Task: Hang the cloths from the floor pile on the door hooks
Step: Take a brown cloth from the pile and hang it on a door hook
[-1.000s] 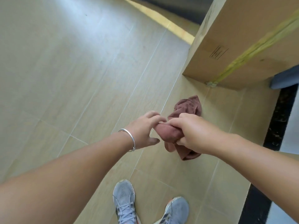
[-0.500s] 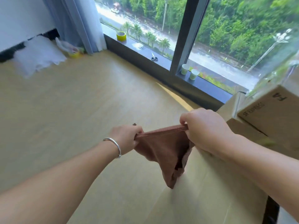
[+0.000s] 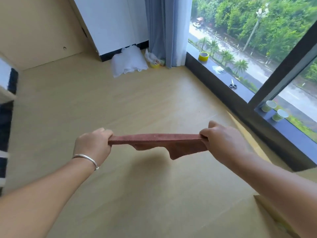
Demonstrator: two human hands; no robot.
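Now, cloth [image 3: 159,140] stretched left-right, both hands

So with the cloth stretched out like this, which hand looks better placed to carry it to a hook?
Neither clearly. The left hand and right hand each grip one end of the reddish-brown cloth, level, above the floor. No door hook is in view, so I cannot tell which side is nearer.

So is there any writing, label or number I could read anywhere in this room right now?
None can be read.
Tape roll on the sill: no print visible.
Two cups by the window: no legible label.
Cloth held between left hand and right hand: plain, no tag visible.
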